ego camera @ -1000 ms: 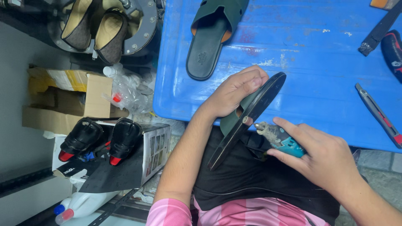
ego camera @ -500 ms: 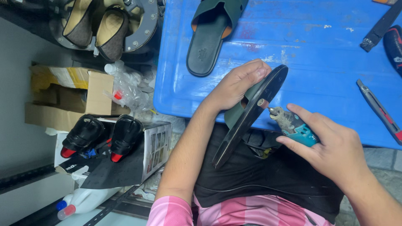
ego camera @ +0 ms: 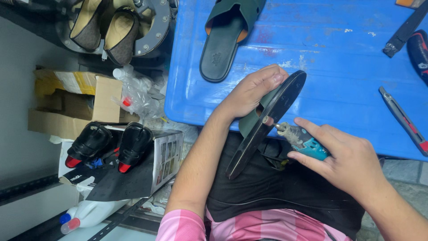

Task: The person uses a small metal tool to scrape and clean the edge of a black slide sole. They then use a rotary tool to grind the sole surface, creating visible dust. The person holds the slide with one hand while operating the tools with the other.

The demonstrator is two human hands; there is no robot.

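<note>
At the frame's left, a cardboard box (ego camera: 76, 105) and two black shoes (ego camera: 111, 145) crowd the floor beneath brown shoes (ego camera: 104, 31) in the upper left. A scuffed blue table (ego camera: 321, 58) fills the upper right, its near edge crossing mid-frame. A green sandal (ego camera: 227, 38) lies on it. The left hand (ego camera: 249, 91) is clamped on a dark sandal sole (ego camera: 267, 120) tilted over the table edge. The right hand (ego camera: 345, 158) grips a teal rotary tool (ego camera: 305, 140), its tip touching the sole. A utility knife (ego camera: 403, 120) lies far right; bare table sits between.
</note>
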